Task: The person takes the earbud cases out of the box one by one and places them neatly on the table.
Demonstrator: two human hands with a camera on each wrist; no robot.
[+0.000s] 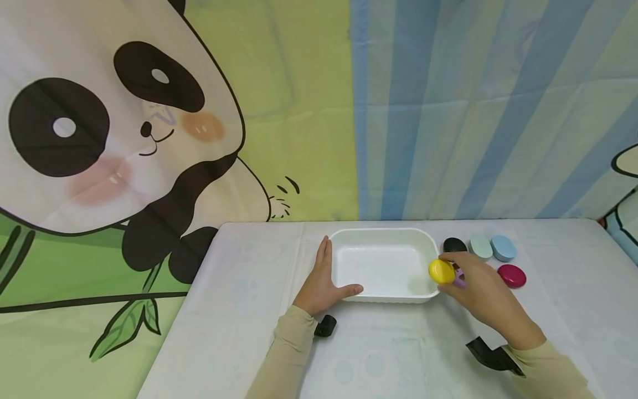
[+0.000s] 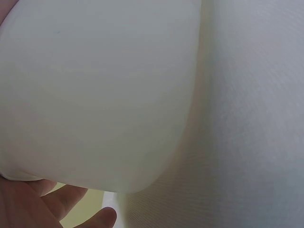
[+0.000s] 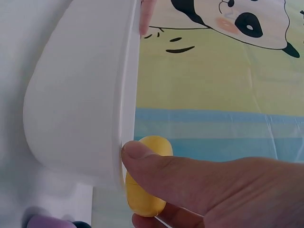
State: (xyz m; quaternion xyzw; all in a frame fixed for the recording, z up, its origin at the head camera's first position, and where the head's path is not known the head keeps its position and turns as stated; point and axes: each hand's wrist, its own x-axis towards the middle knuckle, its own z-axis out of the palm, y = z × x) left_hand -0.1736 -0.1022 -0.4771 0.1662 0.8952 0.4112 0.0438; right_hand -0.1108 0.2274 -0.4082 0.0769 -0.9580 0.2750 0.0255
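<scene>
My right hand [image 1: 485, 291] pinches a small yellow round case [image 1: 441, 271] between thumb and fingertips, at the right rim of a white tray [image 1: 381, 299]. In the right wrist view the yellow case [image 3: 147, 199] stands on edge, a seam running round its side. My left hand [image 1: 321, 282] rests against the tray's left end with fingers extended, its thumb lying at the near left corner. From the left wrist, the tray's white underside [image 2: 99, 95] fills much of the view, with fingertips [image 2: 102, 218] below it. A purple case [image 1: 459, 279] is partly hidden behind my right hand.
Right of the tray lie more small round cases: black [image 1: 454, 245], mint green [image 1: 480, 246], light blue [image 1: 504, 248] and magenta [image 1: 512, 276]. A white cloth [image 1: 389, 360] covers the table. Behind its far edge hangs a printed panda curtain [image 1: 299, 111].
</scene>
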